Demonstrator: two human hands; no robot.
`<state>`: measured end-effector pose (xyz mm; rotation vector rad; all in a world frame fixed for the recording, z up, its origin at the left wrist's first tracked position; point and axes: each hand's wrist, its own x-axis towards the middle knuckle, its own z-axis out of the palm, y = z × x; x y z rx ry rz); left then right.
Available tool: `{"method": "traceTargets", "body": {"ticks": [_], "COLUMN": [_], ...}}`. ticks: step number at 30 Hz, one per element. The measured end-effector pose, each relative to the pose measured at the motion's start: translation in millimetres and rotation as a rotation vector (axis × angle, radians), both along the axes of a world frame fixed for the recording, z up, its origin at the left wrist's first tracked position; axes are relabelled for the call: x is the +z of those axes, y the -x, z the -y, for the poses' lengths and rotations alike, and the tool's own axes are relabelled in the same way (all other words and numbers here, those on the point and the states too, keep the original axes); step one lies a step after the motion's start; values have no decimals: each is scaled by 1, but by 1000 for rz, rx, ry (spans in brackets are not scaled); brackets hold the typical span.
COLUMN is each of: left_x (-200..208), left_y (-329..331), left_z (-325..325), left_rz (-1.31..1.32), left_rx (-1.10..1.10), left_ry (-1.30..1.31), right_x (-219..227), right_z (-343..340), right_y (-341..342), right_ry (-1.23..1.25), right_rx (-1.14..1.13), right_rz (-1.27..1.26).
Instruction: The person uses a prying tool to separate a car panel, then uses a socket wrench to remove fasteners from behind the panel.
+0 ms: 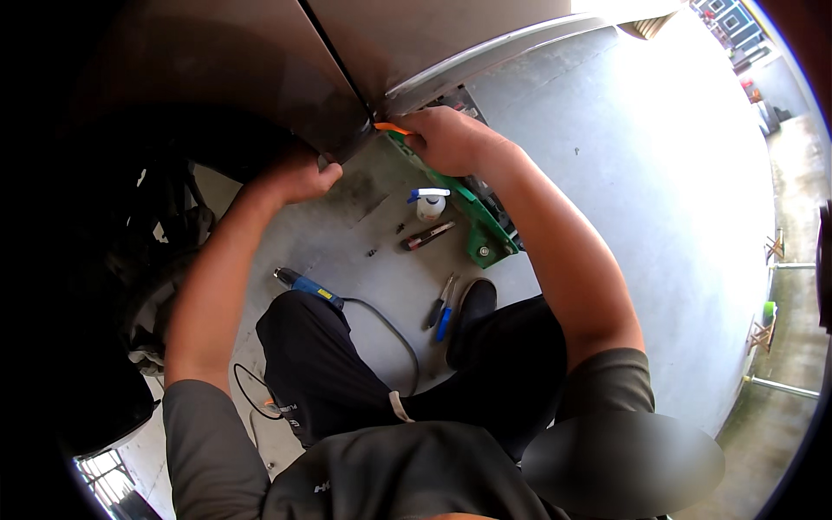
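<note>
A car's body panel (260,65) fills the top of the view, with a dark vertical gap beside a door (451,30). My left hand (299,178) is closed around the panel's lower edge by the wheel arch; its fingertips are hidden behind it. My right hand (446,139) grips an orange pry tool (393,127), whose tip meets the panel's bottom corner near the gap. Below that hand, a green floor jack (472,208) reaches in under the car's side, partly covered by my right forearm.
On the concrete floor stand a white spray bottle (430,206) and lie a utility knife (428,236), small dark clips (372,253), pliers (443,302) and a corded blue power tool (309,287) by my knee. The dark wheel area (160,286) is at the left.
</note>
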<state>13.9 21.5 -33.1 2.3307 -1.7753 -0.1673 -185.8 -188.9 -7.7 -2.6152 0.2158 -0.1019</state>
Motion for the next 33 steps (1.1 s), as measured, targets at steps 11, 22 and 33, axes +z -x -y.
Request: {"method": "traceTargets", "body": {"ticks": [11,22,33], "left_x": [-7,27,-18], "left_y": [-3,23,-16], "left_z": [-2,9,-11], "left_rz": [-57,-354,-1], "left_rx": [-13,241,2], "left_ry": [-21,-306,-24], "right_x": [-3,-5,-2], "right_z": [-19,-14,-14], "right_y": [4,8,4], "right_ry": [-113,-126,-115], "right_rx": [-136,-89,-76], "right_rz": [-76,-31,-45]}}
